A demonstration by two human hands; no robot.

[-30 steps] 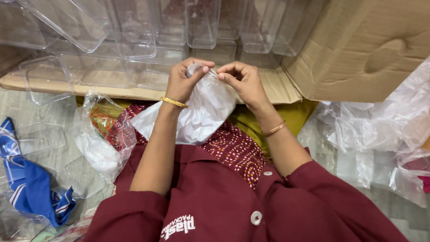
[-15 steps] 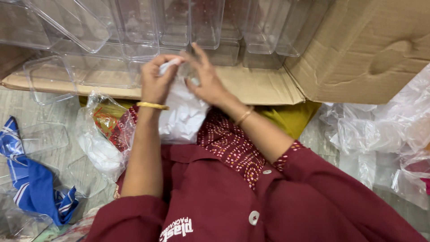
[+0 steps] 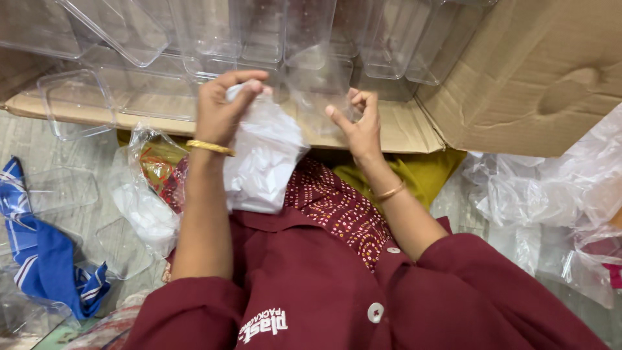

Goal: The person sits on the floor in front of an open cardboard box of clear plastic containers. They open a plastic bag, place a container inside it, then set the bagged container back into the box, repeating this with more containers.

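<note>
Behind the left hand, white plastic bag partly hidden

floor is pale planks, with a blue cloth, clear lids, crumpled bags and a cardboard box on it

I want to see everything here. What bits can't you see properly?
Head view:
- Left hand palm: hidden by the white plastic bags it grips.
- Clear container by the right hand: see-through, edges hard to trace.
- Cardboard box: cut off at the top and right edges.
- Blue cloth: cut by the left edge.
</note>
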